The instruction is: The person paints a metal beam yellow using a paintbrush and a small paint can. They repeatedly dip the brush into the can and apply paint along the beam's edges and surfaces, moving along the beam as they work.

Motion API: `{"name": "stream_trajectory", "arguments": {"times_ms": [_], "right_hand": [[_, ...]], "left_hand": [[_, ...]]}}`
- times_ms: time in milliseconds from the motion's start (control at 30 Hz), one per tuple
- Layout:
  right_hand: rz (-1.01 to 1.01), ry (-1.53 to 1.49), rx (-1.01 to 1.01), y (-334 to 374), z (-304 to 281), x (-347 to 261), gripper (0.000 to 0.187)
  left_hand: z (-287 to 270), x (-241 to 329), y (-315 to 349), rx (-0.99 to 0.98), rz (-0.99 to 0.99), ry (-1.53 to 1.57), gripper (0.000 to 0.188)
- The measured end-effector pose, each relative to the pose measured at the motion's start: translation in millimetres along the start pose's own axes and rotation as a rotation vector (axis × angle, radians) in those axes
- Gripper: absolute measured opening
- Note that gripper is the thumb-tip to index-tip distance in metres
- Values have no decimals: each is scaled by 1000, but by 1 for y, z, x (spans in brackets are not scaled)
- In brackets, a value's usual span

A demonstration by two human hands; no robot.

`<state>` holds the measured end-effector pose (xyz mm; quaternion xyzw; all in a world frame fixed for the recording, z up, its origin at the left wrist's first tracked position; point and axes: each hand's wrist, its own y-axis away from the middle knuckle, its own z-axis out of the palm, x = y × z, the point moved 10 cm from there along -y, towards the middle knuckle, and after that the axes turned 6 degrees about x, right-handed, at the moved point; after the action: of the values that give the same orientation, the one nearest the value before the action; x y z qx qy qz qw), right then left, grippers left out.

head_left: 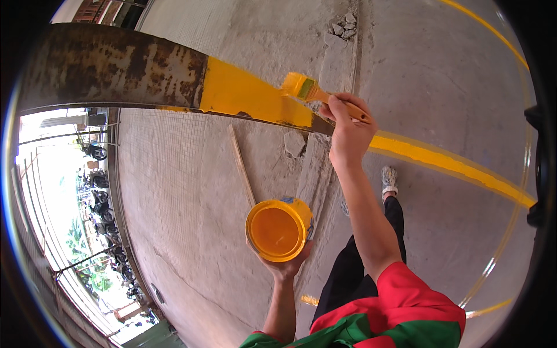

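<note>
Fingers of the right hand [348,130], just right of the frame's centre in the head view, are closed around the orange handle of a paintbrush [316,94], whose long axis runs up and to the left from the grip; its yellow-loaded bristles touch the top face of a metal beam [116,72] that crosses the upper part of the frame. That beam is rusty brown at the upper left and freshly yellow from about its middle down toward the right edge, so the bare rust lies to the left of the bristles, and the right hand is plainly the nearer one to it. Lower, at centre frame, the left hand [285,264] cups a round yellow paint pot [278,229] from beneath, fingers wrapped on its underside; the pot stands open and tilted toward the camera, holding orange-yellow paint across its bottom. Below both lies a grey concrete floor [191,232] with a thin wooden stick [241,165] and some rubble [343,26] at the top.
</note>
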<state>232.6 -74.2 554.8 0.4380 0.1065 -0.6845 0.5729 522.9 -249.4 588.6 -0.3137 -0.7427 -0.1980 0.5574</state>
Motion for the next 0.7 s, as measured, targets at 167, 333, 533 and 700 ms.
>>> {"name": "stream_trajectory", "arguments": {"times_ms": [167,333,533,700], "right_hand": [[13,-319,-109,10,34,-14,17],[73,-131,-80,10,30,6,14],[-73,-94,-55,7,16,-19,12],[-49,-186,-116,14,35,-16,13]], "left_hand": [[-3,0,3,-47,27,-178,120],[-10,-5,4,-20,37,-199,121],[-8,-8,3,-18,31,-184,120],[-8,-3,4,-36,49,-201,122]]}}
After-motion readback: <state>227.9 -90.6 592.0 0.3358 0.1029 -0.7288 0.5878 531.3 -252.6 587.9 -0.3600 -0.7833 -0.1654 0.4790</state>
